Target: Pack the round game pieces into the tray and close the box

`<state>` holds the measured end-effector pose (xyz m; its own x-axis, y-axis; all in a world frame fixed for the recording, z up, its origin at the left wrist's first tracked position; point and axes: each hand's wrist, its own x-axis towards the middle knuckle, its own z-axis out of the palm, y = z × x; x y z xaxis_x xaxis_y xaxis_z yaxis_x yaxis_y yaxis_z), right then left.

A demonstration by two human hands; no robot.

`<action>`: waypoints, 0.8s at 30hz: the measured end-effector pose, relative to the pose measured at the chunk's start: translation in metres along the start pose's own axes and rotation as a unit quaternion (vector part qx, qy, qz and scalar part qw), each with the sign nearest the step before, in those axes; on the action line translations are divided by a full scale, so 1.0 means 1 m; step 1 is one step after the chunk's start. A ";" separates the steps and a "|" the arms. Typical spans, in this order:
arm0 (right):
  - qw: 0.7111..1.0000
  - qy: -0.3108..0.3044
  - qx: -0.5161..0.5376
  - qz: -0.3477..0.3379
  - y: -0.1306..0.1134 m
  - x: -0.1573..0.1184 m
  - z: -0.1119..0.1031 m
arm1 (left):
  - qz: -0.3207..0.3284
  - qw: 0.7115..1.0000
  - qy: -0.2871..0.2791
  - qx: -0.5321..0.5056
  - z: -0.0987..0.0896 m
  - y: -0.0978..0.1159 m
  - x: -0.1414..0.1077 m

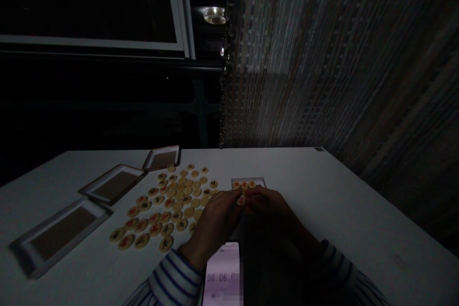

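In the head view, my left hand (218, 213) and my right hand (269, 206) meet over a small shallow box (263, 180). Between their fingertips is a round wooden Chinese chess piece (241, 200) with a red character. Both hands are closed, with curled fingers at its edges. Behind the fingertips, a row of red-marked Chinese chess pieces (244, 184) lies in the box. My hands hide the near part of the box. Left of my left hand spreads a loose group of Chinese chess pieces (178, 196), some showing red or black characters, others plain.
Three shallow box parts run along the left: a near one (64, 232), a middle one (115, 184) and a far one (163, 158). A lit phone (223, 270) showing a timer lies below my hands on the white table (344, 215). A string curtain (287, 57) hangs behind.
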<state>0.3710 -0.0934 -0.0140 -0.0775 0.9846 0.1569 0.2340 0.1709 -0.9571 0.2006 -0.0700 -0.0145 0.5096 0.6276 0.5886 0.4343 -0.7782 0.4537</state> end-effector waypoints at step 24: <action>0.995 0.007 -0.089 -0.045 -0.006 0.001 -0.002 | -0.155 0.975 0.044 -0.150 0.004 -0.001 0.001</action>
<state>0.3719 -0.0937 -0.0073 -0.0928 0.9651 0.2449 0.3942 0.2615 -0.8811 0.2033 -0.0690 -0.0169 0.3167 0.8397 0.4410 0.3131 -0.5315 0.7871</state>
